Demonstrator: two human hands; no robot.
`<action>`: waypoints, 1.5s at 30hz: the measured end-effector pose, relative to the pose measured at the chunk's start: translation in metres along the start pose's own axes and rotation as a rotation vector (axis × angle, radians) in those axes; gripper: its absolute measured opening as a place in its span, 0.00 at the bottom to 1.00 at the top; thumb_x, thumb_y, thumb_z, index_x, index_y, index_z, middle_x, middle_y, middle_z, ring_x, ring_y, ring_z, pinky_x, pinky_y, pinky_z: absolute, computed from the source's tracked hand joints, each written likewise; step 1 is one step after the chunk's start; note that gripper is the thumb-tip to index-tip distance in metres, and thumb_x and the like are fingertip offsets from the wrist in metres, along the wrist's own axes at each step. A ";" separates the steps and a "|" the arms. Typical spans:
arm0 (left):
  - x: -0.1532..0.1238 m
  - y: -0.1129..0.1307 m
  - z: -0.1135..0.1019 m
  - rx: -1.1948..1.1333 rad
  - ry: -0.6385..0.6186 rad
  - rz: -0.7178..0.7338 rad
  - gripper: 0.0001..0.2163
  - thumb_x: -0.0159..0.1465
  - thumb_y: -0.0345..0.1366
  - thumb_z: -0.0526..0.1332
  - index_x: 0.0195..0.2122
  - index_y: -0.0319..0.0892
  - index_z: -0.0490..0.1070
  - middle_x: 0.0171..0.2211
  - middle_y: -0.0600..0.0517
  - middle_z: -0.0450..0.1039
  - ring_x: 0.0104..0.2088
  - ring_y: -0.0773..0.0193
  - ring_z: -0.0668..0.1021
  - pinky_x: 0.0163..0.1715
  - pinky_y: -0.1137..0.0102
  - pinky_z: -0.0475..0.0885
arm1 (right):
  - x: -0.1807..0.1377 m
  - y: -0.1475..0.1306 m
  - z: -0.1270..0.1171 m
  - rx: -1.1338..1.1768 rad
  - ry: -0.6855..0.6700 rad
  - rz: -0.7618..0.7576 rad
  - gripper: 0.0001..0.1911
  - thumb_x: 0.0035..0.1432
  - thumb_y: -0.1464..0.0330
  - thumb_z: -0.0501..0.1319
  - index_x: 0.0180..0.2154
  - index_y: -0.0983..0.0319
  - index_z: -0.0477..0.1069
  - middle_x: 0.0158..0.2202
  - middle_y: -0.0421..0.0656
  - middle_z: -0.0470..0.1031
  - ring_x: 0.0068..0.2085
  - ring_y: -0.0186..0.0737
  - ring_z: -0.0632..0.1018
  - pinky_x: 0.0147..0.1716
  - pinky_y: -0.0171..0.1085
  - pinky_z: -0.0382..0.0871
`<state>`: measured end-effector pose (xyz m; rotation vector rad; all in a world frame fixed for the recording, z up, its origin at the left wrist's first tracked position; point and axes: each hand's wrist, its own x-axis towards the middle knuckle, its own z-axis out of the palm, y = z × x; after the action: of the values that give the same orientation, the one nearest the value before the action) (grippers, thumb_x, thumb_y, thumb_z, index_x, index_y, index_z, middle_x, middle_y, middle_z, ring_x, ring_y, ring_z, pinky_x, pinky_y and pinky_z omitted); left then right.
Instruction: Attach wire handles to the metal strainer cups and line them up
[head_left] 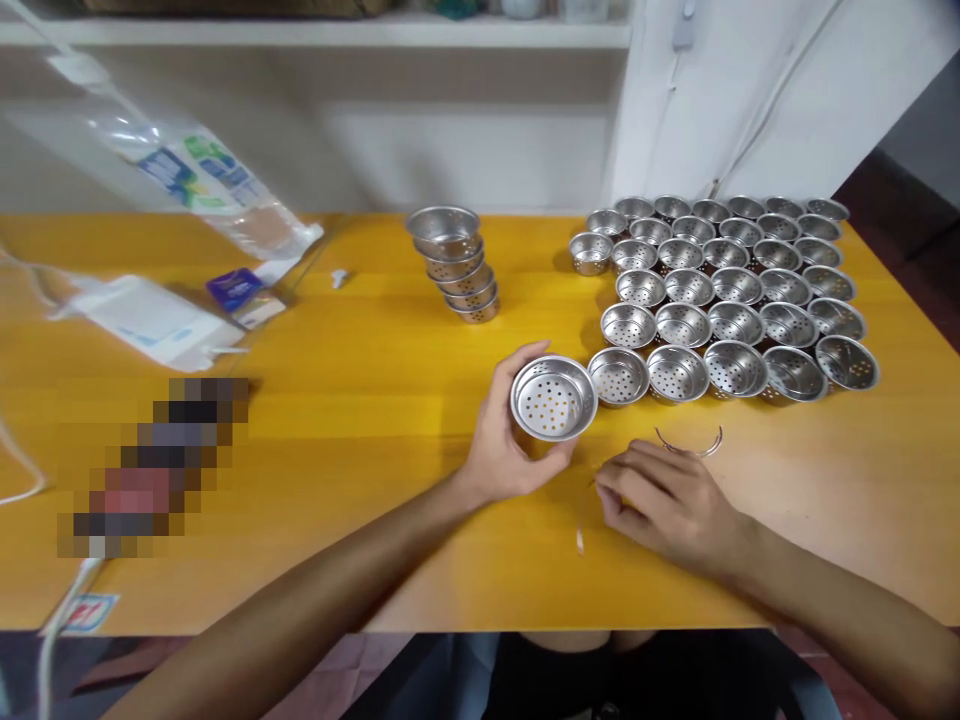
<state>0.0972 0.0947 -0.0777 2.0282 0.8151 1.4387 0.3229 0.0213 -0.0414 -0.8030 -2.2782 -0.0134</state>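
Observation:
My left hand (506, 450) is wrapped round a shiny perforated metal cup (553, 398), holding it tilted so that its holed bottom shows. To its right, over the table, my right hand (667, 505) has its fingers pressed together in a pinch; a thin dark tip shows at the fingertips, too small to name. Just beyond that hand lies a thin curved wire (701, 452). Several matching cups (677, 374) stand in close rows at the right, the nearest row beside the held cup. A leaning stack of cups (457, 262) stands at the back middle.
On the yellow table (360, 400) at the left lie a clear plastic bag (225, 185), a white power adapter (154, 325), a purple packet (234, 288) and a pixelated object (150, 470) with a cable. A white shelf (315, 33) runs along the back above the table.

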 end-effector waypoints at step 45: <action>0.003 0.016 0.003 0.096 -0.200 0.111 0.28 0.55 0.35 0.76 0.54 0.46 0.67 0.53 0.43 0.74 0.52 0.50 0.80 0.50 0.57 0.78 | 0.007 0.023 -0.006 -0.158 0.426 0.215 0.12 0.67 0.81 0.65 0.47 0.62 0.78 0.26 0.37 0.75 0.25 0.31 0.73 0.27 0.33 0.71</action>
<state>0.1037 0.0855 -0.0650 2.2782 0.7090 1.2496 0.3356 0.0423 -0.0379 -1.0170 -1.7983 -0.2455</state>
